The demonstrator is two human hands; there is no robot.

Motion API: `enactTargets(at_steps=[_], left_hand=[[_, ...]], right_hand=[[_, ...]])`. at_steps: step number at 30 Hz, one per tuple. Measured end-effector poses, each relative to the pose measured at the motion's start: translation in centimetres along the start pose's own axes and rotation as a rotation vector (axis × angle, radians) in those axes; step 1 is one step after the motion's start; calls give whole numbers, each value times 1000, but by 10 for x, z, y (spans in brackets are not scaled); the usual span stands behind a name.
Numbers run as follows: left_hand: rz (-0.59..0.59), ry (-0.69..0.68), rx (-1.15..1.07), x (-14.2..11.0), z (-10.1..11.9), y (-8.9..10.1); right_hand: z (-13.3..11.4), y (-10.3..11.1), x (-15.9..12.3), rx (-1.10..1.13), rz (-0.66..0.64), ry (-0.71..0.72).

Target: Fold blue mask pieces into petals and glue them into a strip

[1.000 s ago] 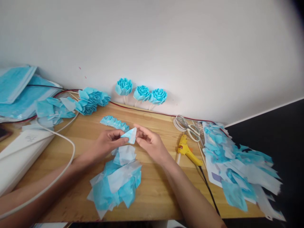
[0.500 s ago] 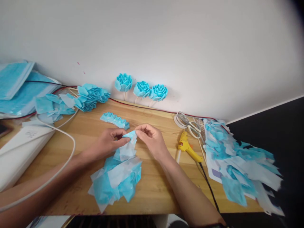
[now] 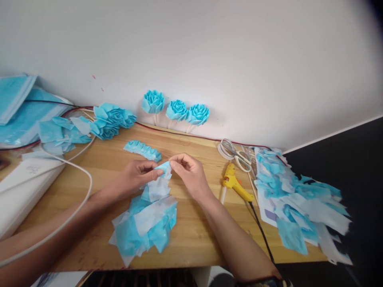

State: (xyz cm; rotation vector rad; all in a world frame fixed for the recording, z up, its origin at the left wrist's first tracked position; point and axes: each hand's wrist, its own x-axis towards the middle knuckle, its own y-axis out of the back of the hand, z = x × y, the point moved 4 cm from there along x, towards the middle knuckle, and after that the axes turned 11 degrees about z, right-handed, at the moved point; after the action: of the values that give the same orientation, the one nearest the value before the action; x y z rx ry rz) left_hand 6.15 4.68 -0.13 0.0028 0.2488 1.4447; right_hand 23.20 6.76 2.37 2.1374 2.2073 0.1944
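Between my hands is a small blue-and-white fabric piece, its top edge folded. My left hand pinches its left side between thumb and fingers. The thumb and forefinger of my right hand grip its upper right corner. Just below lies a loose pile of blue and white fabric pieces, reaching up under my hands. Beyond my left hand rests a row of folded blue petals. Three blue fabric flowers on pale sticks lean against the wall at the back.
More blue flowers lie at back left, near blue sheets and a white box. A white cable loops over my left forearm. On the right are a yellow glue gun, scissors and heaped fabric scraps.
The whole view has shifted slightly. Both hands keep their pinch on the fabric piece, with hardly any movement; nothing has been let go.
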Motion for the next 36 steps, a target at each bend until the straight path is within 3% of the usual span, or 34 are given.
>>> enactTargets(at_steps=[10, 15, 17, 21, 23, 28, 34, 36], left_hand=[[119, -83, 80, 2, 4, 4], [128, -96, 57, 2, 5, 5], [133, -79, 29, 2, 5, 7], [171, -50, -14, 3, 7, 10], [169, -53, -27, 3, 9, 9], [164, -34, -49, 3, 12, 7], [194, -17, -122, 4, 8, 10], [204, 15, -156, 5, 5, 11]], right_hand=[[1, -1, -2, -53, -1, 78], [6, 3, -1, -29, -21, 24], [8, 4, 0, 43, -76, -8], [12, -2, -3, 145, -307, -29], [13, -6, -5, 138, -344, -10], [12, -13, -8, 94, -301, 32], [7, -4, -8, 108, -345, 66], [5, 0, -6, 36, -296, 124]])
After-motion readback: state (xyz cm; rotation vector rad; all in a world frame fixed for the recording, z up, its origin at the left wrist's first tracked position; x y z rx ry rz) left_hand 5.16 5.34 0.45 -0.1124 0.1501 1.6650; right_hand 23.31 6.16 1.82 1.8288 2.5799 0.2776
